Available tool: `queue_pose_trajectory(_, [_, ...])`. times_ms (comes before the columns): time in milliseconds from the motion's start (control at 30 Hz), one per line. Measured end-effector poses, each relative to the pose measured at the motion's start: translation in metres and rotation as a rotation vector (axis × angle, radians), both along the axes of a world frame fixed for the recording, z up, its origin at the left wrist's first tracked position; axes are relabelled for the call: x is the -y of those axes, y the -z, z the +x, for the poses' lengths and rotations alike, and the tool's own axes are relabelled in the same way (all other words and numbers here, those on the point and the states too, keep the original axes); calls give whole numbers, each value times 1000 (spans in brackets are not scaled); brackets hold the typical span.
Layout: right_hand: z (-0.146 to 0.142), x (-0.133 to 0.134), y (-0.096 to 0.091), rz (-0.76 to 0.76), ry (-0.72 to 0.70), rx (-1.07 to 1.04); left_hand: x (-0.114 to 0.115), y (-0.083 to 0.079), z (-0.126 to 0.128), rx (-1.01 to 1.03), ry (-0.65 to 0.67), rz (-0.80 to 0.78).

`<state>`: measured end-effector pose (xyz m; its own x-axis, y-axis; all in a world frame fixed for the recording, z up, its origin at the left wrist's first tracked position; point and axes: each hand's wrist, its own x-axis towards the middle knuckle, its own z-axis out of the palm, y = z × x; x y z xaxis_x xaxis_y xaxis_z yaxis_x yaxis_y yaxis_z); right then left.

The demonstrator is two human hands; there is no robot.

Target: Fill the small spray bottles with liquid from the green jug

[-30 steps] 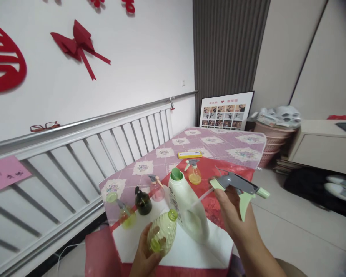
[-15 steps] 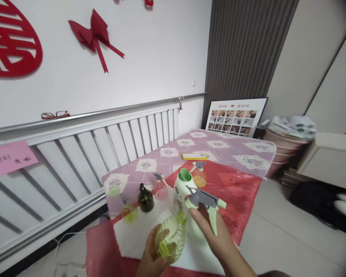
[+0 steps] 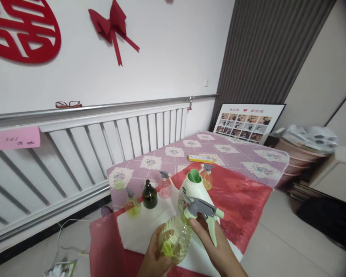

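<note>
My left hand (image 3: 157,252) is wrapped round a clear yellow-green ribbed spray bottle (image 3: 177,240), which tilts to the right. In my right hand (image 3: 204,234) is a grey and pale-green trigger sprayer head (image 3: 202,209), which sits at the bottle's neck. Whether it is threaded on I cannot tell. Just behind them stands a white jug (image 3: 194,188) with a green spout. To the left on the table are a dark green pump bottle (image 3: 150,195), a pink spray bottle (image 3: 165,187) and a small yellow spray bottle (image 3: 132,207). An orange spray bottle (image 3: 208,180) stands behind the jug.
A yellow flat case (image 3: 201,159) lies farther back on the flowered tablecloth (image 3: 190,143). Red cloth (image 3: 245,200) and a white sheet (image 3: 135,232) cover the front. A pale green round lid (image 3: 119,184) lies at left. A white radiator (image 3: 118,134) runs along the wall.
My right hand has brought the sprayer head down onto the bottle's neck; before, the two were apart. The camera view has shifted slightly.
</note>
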<state>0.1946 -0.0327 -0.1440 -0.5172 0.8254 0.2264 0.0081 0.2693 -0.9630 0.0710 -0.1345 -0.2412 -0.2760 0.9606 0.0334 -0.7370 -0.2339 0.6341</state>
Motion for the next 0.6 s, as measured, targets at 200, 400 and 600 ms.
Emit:
queue_pose_trajectory(200, [-3, 3, -5, 61, -9, 73, 2, 8, -2, -37, -28, -3])
queue_pose_trajectory(400, [-6, 8, -9, 99, -59, 140, 6, 7, -2, -198, -106, -81])
queue_pose_trajectory(600, [-19, 17, -5, 144, -118, 171, 10, 3, 5, -346, -136, -144])
